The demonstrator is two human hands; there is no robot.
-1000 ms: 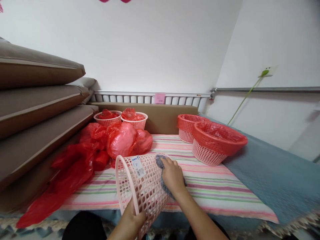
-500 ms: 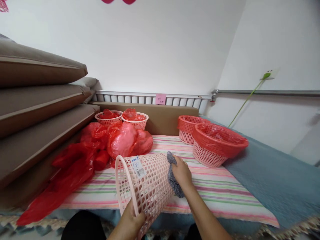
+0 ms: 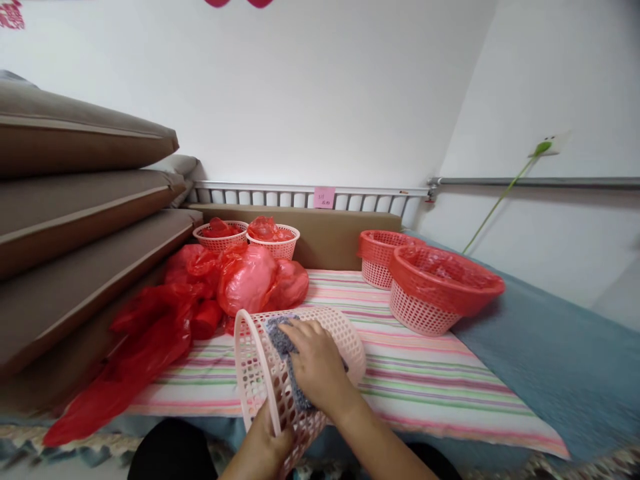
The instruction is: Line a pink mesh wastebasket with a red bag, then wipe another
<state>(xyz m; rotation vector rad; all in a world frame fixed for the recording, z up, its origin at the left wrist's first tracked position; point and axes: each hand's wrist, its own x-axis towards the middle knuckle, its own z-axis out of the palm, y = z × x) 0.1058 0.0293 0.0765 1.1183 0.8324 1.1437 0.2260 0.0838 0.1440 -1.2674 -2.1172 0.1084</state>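
Note:
A pale pink perforated basket point(image 3: 260, 363) lies on its side at the near edge of the striped cloth point(image 3: 425, 387), its rim turned toward me. My left hand point(image 3: 267, 443) grips that rim from below. My right hand point(image 3: 315, 367) presses a grey cloth point(image 3: 281, 338) flat against the upper side of the basket wall, fingers closed over it.
Crumpled red plastic bags point(image 3: 220, 287) pile up to the left. Two small baskets with red bags point(image 3: 247, 237) stand behind them. Two red-lined baskets point(image 3: 440, 287) sit at right. Stacked brown cushions point(image 3: 75, 200) rise at left; a blue blanket point(image 3: 550, 360) covers the right.
My right hand slid the grey cloth from the basket's bottom end back along its side toward the rim. The basket turned slightly in my left hand.

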